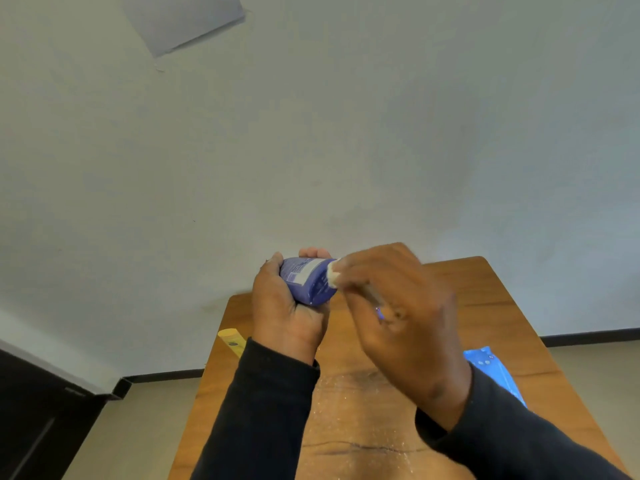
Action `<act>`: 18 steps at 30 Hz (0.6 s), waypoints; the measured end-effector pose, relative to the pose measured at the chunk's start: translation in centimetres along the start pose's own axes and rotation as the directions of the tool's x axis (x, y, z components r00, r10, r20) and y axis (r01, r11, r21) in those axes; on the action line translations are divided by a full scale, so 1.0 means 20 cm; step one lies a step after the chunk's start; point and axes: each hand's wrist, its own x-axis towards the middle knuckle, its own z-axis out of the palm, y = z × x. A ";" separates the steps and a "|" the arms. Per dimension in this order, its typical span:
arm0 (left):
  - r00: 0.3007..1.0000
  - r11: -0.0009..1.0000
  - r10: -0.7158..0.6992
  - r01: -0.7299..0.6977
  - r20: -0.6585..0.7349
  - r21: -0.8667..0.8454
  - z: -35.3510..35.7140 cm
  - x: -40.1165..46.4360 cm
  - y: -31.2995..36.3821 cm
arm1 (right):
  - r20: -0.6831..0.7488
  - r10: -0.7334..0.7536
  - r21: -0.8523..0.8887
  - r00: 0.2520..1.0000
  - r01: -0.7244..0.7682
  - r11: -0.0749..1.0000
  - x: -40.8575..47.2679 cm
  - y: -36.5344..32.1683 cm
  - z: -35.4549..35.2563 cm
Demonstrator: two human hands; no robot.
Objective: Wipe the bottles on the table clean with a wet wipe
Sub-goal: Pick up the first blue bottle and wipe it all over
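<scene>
My left hand [284, 306] grips a blue-purple bottle [308, 280] with a pale label, held tilted above the wooden table [502, 306]. My right hand [398, 313] pinches a small white wet wipe [333, 273] against the bottle's right side. Most of the wipe is hidden under my fingers. Behind my left sleeve a yellow bottle [231, 339] lies at the table's left edge. Both forearms are in dark sleeves.
A blue wipe packet [491, 367] lies on the table to the right, partly behind my right arm. The table stands against a pale wall. Its near surface looks wet and speckled. A dark piece of furniture [34, 410] stands at the lower left.
</scene>
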 end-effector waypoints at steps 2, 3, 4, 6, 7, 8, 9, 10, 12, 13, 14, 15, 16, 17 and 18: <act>1.000 1.000 0.026 -0.026 -0.014 0.002 0.01 -0.01 0.00 | -0.060 0.055 0.005 0.997 -0.054 0.999 0.01 0.02 -0.02; 1.000 1.000 0.022 -0.023 -0.012 -0.007 0.00 -0.01 0.00 | -0.067 0.057 0.007 0.996 -0.056 0.998 0.01 0.00 -0.02; 1.000 1.000 0.013 -0.013 -0.001 -0.019 0.00 -0.01 0.00 | -0.057 0.041 0.007 0.998 -0.041 0.999 0.00 -0.02 -0.01; 1.000 1.000 -0.005 0.006 0.025 -0.031 -0.02 -0.01 0.01 | 0.007 -0.005 0.014 1.000 0.005 1.000 -0.04 -0.09 0.01; 0.999 0.999 -0.008 0.009 0.034 -0.030 -0.03 -0.01 0.01 | 0.042 -0.030 0.018 0.999 0.029 0.999 -0.05 -0.12 0.03; 0.999 0.999 -0.011 0.012 0.043 -0.033 -0.04 -0.01 0.01 | 0.058 -0.047 0.015 0.997 0.046 0.999 -0.05 -0.13 0.03; 0.999 0.999 -0.014 0.016 0.046 -0.042 -0.04 -0.01 0.01 | 0.049 -0.048 0.009 0.998 0.047 0.999 -0.04 -0.13 0.03; 0.999 0.998 -0.018 0.020 0.047 -0.052 -0.04 -0.01 0.01 | 0.017 -0.032 -0.002 0.999 0.032 0.999 -0.03 -0.10 0.02; 0.999 0.998 -0.009 0.011 0.042 -0.067 -0.04 -0.02 0.00 | -0.066 0.023 -0.027 0.998 -0.025 0.999 0.01 -0.04 0.00; 0.999 0.997 -0.005 0.008 0.038 -0.073 -0.05 -0.02 -0.01 | -0.093 0.047 -0.029 0.995 -0.050 0.998 0.02 -0.02 -0.01; 0.999 0.997 -0.005 0.008 0.039 -0.075 -0.05 -0.02 -0.02 | -0.104 0.056 -0.029 0.993 -0.059 0.998 0.02 -0.02 -0.01; 0.999 0.997 -0.011 0.013 0.040 -0.072 -0.05 -0.01 -0.02 | -0.100 0.049 -0.028 0.994 -0.052 0.998 0.01 -0.03 -0.01; 0.998 0.998 -0.026 0.029 0.050 -0.062 -0.06 -0.01 -0.02 | -0.083 0.029 -0.027 0.996 -0.031 0.999 0.00 -0.07 0.00; 0.997 0.998 -0.046 0.049 0.059 -0.042 -0.07 -0.01 -0.02 | -0.056 0.003 -0.024 0.998 -0.005 1.000 -0.02 -0.10 0.01; 0.996 0.998 -0.067 0.068 0.060 -0.017 -0.07 -0.01 -0.01 | -0.024 -0.024 -0.019 0.999 0.024 1.000 -0.03 -0.14 0.03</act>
